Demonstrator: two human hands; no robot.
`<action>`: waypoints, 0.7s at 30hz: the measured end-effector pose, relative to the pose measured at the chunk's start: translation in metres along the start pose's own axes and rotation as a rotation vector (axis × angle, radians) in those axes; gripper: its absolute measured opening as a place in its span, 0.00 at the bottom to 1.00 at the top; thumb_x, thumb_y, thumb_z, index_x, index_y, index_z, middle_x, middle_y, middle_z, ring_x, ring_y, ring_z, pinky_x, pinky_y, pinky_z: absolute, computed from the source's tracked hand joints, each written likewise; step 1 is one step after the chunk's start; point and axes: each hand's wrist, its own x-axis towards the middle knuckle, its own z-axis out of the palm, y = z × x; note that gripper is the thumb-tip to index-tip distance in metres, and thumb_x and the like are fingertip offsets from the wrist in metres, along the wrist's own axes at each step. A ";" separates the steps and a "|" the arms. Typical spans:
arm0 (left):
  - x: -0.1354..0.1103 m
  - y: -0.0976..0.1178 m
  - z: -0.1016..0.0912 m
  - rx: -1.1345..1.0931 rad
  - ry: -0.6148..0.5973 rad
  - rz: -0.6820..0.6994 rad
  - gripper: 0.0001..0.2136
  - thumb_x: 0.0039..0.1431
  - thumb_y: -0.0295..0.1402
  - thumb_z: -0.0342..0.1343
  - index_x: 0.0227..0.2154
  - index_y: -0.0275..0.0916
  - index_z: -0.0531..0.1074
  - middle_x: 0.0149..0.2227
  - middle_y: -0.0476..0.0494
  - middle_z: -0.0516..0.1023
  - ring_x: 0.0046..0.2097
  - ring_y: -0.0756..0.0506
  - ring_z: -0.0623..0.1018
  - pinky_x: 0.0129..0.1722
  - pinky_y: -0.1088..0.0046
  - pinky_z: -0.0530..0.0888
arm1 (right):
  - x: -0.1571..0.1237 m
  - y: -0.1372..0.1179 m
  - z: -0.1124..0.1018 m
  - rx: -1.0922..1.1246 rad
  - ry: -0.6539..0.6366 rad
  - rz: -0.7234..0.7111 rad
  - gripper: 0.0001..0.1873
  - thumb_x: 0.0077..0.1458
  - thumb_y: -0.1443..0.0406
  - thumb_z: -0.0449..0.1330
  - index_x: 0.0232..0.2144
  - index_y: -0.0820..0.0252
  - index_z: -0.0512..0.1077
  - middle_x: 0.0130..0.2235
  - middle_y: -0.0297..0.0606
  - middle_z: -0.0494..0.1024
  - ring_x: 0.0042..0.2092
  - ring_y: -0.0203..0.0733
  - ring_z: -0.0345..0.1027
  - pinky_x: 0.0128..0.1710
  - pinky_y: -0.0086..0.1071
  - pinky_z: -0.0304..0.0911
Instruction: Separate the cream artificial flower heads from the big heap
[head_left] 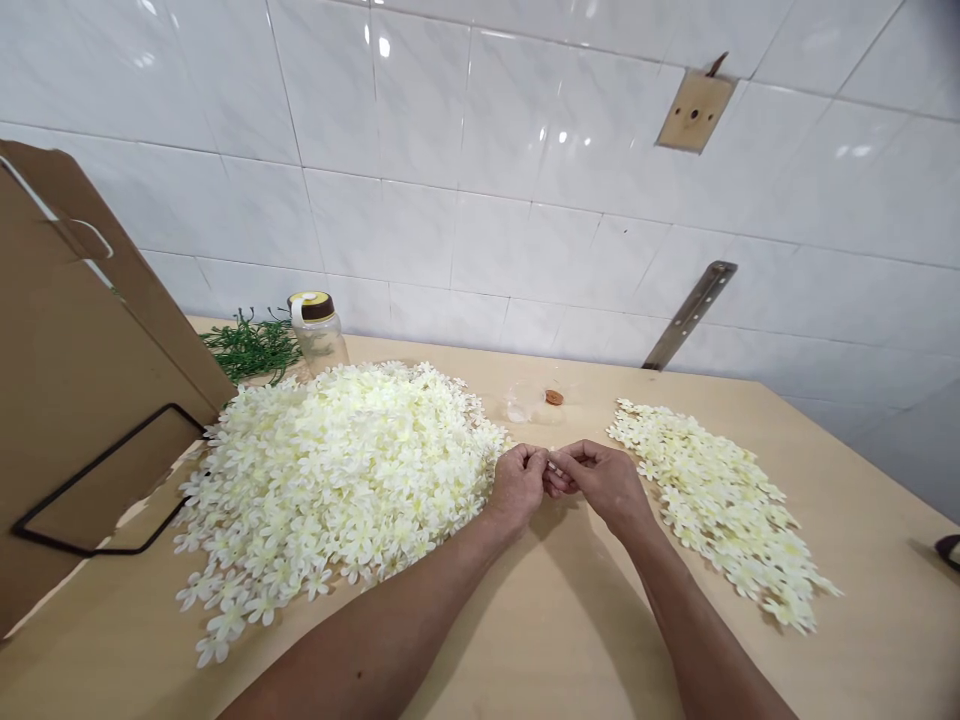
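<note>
My left hand (520, 480) and my right hand (600, 478) meet over the middle of the table, fingertips pinched close together. Whatever sits between the fingers is too small and too covered to make out. Left of my hands lies a large heap of pale yellow-white artificial flowers (352, 450), its edge close to my left hand. A smaller, flatter spread of the same flowers (712, 500) is on the right, beside my right hand. Just beyond my fingers rests a clear plastic bottle (525, 402) on its side with a brown cap (553, 398).
A cardboard box (90, 380) with a black wire frame (105, 550) stands at the left. Behind the heap are green artificial stems (255, 345) and a clear jar (321, 340) with a brown and yellow lid. A metal strip (690, 315) leans against the tiled wall (420, 230).
</note>
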 end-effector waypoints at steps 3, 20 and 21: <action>0.000 0.000 0.000 -0.001 -0.003 -0.006 0.11 0.58 0.38 0.55 0.24 0.39 0.66 0.18 0.48 0.75 0.20 0.50 0.73 0.23 0.75 0.70 | 0.000 0.000 -0.001 0.022 -0.027 -0.007 0.22 0.50 0.47 0.63 0.23 0.60 0.74 0.21 0.36 0.76 0.24 0.40 0.69 0.26 0.31 0.67; -0.001 0.005 0.000 -0.065 -0.018 -0.034 0.14 0.55 0.43 0.60 0.27 0.37 0.68 0.20 0.46 0.76 0.22 0.49 0.76 0.25 0.74 0.71 | 0.002 0.002 -0.001 0.018 -0.015 0.006 0.24 0.53 0.47 0.59 0.20 0.59 0.71 0.21 0.34 0.75 0.24 0.41 0.71 0.27 0.32 0.69; -0.001 0.004 0.000 -0.051 -0.018 -0.023 0.13 0.54 0.43 0.61 0.27 0.37 0.68 0.21 0.46 0.76 0.22 0.49 0.76 0.25 0.73 0.71 | 0.002 0.001 -0.001 -0.023 -0.010 -0.010 0.23 0.54 0.47 0.58 0.20 0.59 0.71 0.21 0.34 0.75 0.24 0.41 0.71 0.27 0.31 0.68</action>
